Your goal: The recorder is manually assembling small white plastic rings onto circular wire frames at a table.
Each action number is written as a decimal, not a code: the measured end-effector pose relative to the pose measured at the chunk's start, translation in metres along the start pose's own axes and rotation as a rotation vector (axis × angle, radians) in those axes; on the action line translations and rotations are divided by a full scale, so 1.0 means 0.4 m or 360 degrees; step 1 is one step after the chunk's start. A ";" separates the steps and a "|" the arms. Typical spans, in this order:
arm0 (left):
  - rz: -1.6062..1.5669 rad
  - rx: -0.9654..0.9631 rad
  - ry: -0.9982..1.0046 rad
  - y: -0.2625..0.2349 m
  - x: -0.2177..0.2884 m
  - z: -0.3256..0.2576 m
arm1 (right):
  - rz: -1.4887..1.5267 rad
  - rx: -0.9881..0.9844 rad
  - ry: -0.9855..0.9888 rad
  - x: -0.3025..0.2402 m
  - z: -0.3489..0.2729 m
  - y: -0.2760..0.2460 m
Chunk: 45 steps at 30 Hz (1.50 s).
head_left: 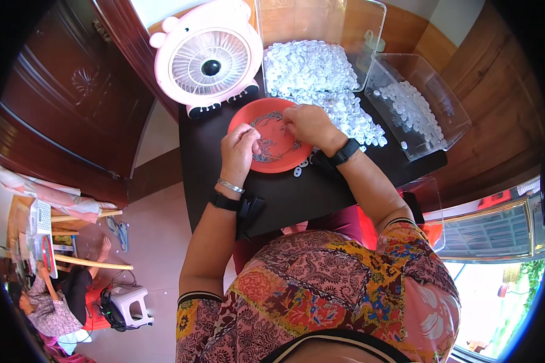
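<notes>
A round red plate [278,167] rests on the dark table with many thin grey metal pieces [266,157] scattered in it, too small to name for certain. My left hand [240,149] is over the plate's left side, fingers curled and pinched close to the pieces. Over the right side, my right hand [309,126] also has its fingertips pressed together, pointing down into the plate. Whatever either pinch holds is hidden. Beyond my right hand lies a heap of small white oval plastic parts [351,118] with holes. A few loose ones lie by the plate's edge.
A pink animal-shaped fan [211,51] stands at the table's far left. Behind the heap, a clear bin [375,24] lies tipped with white parts spilling out. A second clear box [460,127] at the right holds more. Another person [54,308] sits at the far left, near a stool [133,305].
</notes>
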<state>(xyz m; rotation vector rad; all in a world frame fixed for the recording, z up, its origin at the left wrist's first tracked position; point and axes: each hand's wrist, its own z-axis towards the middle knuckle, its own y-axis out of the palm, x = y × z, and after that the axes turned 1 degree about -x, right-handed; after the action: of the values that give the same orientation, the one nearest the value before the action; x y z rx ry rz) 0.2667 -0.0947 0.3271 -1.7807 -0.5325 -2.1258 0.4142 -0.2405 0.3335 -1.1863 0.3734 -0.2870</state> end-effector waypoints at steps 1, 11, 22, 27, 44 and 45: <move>-0.0001 -0.0004 -0.0006 0.002 0.001 -0.001 | 0.0234 0.0101 -0.0034 0.003 -0.002 -0.003; 0.0036 0.0003 -0.0054 0.004 0.012 -0.005 | 0.0782 0.0142 0.0138 -0.003 -0.006 -0.039; 0.0580 -0.0235 0.0274 0.016 -0.006 -0.018 | 0.1014 0.0112 -0.0342 -0.074 -0.017 -0.055; 0.0403 -0.0347 0.0213 0.020 -0.001 -0.018 | 0.1040 0.0060 -0.0300 -0.078 -0.024 -0.058; 0.0240 -0.0211 0.0072 0.016 0.000 -0.014 | 0.0754 0.0409 -0.0193 -0.024 -0.014 -0.078; 0.0239 -0.0208 0.0075 0.014 0.002 -0.014 | 0.0491 0.0484 0.0036 0.007 -0.010 -0.090</move>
<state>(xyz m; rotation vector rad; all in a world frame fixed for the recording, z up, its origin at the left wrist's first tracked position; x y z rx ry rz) 0.2642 -0.1022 0.3273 -1.7728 -0.2447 -2.1353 0.4140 -0.2577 0.3656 -0.8137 0.5066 -0.0842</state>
